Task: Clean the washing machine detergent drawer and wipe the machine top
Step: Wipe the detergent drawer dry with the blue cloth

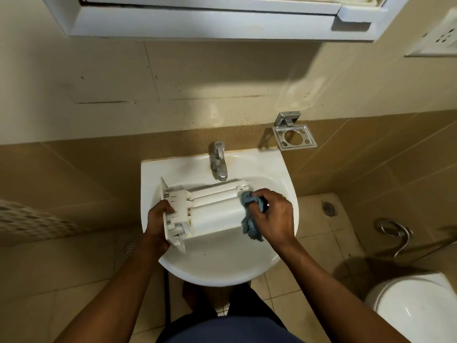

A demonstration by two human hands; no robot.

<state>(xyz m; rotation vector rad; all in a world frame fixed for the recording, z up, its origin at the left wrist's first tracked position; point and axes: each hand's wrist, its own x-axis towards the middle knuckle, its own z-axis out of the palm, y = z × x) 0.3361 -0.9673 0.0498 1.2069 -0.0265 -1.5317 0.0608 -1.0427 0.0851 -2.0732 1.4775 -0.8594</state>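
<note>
Our left hand (159, 215) grips the drawer (215, 211) over the sink (222, 273), right hand (274, 219) clutches the cloth (246, 199) wiping it, guessing machine top's not done yet.

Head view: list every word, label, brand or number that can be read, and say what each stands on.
None can be read. The detergent drawer, the blue cloth, the tap, the sink and the wall socket plate show no legible print.
</note>
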